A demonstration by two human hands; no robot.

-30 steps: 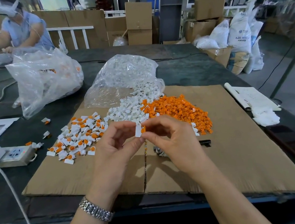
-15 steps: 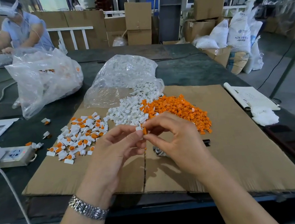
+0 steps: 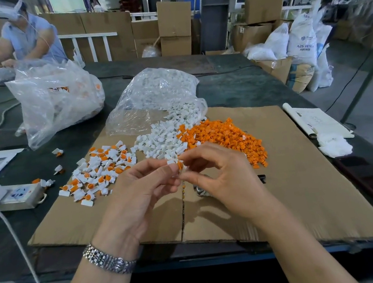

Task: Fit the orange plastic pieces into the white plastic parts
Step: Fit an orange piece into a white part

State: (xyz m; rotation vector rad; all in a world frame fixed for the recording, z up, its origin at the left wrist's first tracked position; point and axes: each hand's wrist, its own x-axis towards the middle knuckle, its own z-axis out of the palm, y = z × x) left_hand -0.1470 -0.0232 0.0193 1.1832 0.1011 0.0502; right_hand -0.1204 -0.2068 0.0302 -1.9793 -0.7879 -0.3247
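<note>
Small white plastic part (image 3: 172, 164) pinched at the left hand (image 3: 138, 194) fingertips, orange plastic piece (image 3: 180, 165) touching its right side, pinched by the right hand (image 3: 223, 179) thumb and forefinger; both grips pressed tight on their parts, held up above the cardboard sheet (image 3: 290, 175). Whether the orange is fully seated, can't tell, fingers cover the joint. Parts look tiny, light, rigid moulded plastic, smooth so likely slippery; probably a push fit needing a firm squeeze, not fragile. Best hold, I'd judge: white body by its flat sides, orange by its outer end, leaving the mating end free. Just beyond the grip, loose white pile (image 3: 164, 141), with the orange pile (image 3: 223, 139) beyond and right of the grip. Left of the grip, finished white-and-orange pieces (image 3: 100, 170) scattered. Further beyond, clear bag of white parts (image 3: 156, 98); far left, second bag (image 3: 56, 103). All on a dark table (image 3: 244, 87). Another person (image 3: 24, 36) works at the far-left side.
</note>
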